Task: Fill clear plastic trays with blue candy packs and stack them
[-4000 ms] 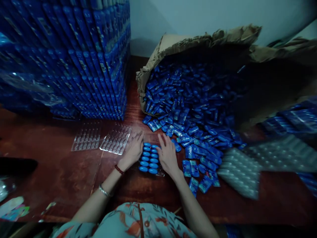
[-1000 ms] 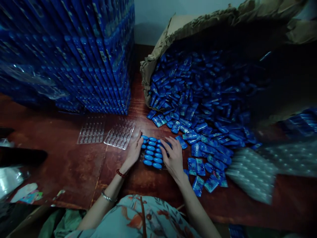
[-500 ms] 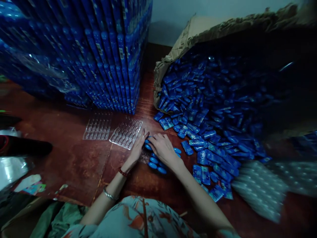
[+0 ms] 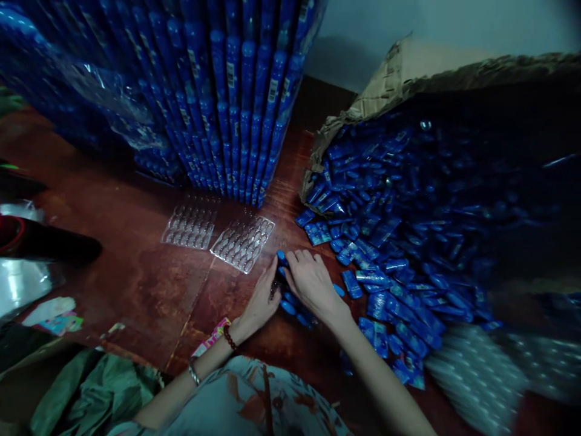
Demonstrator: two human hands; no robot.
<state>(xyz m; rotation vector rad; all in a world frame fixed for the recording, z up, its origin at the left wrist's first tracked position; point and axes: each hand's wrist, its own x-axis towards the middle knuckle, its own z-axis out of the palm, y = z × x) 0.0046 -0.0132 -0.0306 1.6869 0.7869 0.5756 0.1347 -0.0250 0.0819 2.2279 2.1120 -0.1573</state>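
Observation:
On the dark red tabletop, several smooth blue oblong pieces (image 4: 288,307) lie in rows between my hands, seemingly in a clear blister tray that is mostly hidden. My left hand (image 4: 261,303) grips the left side of this group, fingers pointing forward and thumb turned inward. Over the pieces bends my right hand (image 4: 313,281), its fingertips closed around a blue piece (image 4: 282,258) at the far end. To the left lie two clear moulded blister trays, a nearer one (image 4: 245,242) and a farther one (image 4: 189,227), with no blue pieces in them.
A tall stack of blue packs (image 4: 236,121) stands at the back left. From a torn cardboard box (image 4: 318,142) at right spills a heap of blue packets (image 4: 385,272). Moulded plastic sheets (image 4: 476,375) lie front right, a dark cylinder (image 4: 54,242) at left, a pink card (image 4: 213,339) by my left wrist.
The view has shifted, so the stack looks nearer. My left hand has come closer around the tray's side. My right hand stays over the blue pieces. A pink card now shows beside my left wrist.

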